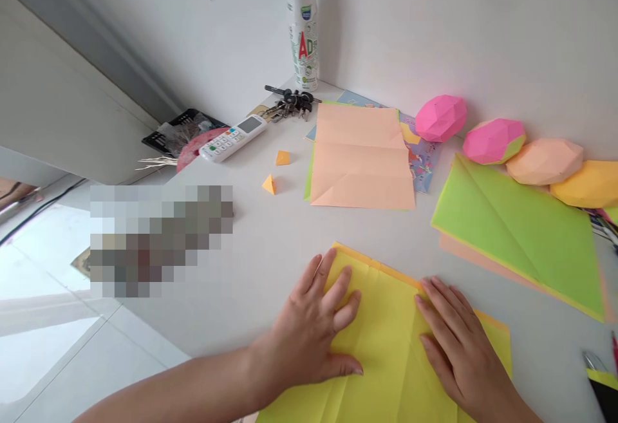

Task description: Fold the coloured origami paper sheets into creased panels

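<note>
A yellow sheet of paper (381, 339) with several straight creases lies on the white table before me. Along its far edge runs a narrow orange strip (386, 264). My left hand (321, 326) rests on the sheet's left side, fingers spread and thumb stretched toward the middle. On the right part of the sheet lies my right hand (456, 346), its fingers extended flat and their tips close to the orange strip. Neither hand grasps anything. The sheet's near edge runs out of view.
Creased peach paper (362, 159) and green sheets (521, 236) lie beyond. Faceted paper shapes (441, 118) line the wall. Further back are a remote (233, 138), keys (292, 105) and a bottle (304, 37). Two small orange pieces (282, 157) lie left of the peach paper.
</note>
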The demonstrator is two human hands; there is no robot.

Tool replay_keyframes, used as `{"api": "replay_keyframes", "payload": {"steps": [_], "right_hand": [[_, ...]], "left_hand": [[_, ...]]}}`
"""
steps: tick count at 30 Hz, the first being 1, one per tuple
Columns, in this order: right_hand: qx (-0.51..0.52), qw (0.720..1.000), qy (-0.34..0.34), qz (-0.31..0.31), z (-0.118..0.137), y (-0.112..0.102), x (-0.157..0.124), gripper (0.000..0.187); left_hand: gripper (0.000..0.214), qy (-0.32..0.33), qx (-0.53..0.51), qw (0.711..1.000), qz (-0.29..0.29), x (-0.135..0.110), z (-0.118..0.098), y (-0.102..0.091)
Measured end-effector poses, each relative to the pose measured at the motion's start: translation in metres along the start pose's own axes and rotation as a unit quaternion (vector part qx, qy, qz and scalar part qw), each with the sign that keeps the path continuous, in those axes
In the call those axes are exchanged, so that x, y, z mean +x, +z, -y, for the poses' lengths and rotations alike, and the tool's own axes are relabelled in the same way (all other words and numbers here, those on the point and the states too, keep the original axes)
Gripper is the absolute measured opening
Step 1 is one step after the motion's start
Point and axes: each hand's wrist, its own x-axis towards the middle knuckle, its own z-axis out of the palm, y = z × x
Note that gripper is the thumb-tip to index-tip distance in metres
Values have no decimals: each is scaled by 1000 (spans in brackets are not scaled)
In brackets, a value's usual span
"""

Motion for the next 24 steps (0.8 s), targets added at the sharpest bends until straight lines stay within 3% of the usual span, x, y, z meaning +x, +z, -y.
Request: {"api": "replay_keyframes", "payload": {"steps": [9,17,24], "right_hand": [[-28,997,63,22,14,-7,-19,48],[-57,981,183,22,38,-22,-78,48],[-34,980,197,15,42,-21,-85,47]], "left_hand": [[54,33,-26,999,-11,10,-2,4],[75,42,-2,999,12,0,4,13],[76,20,-19,999,23,-4,9,19]]}}
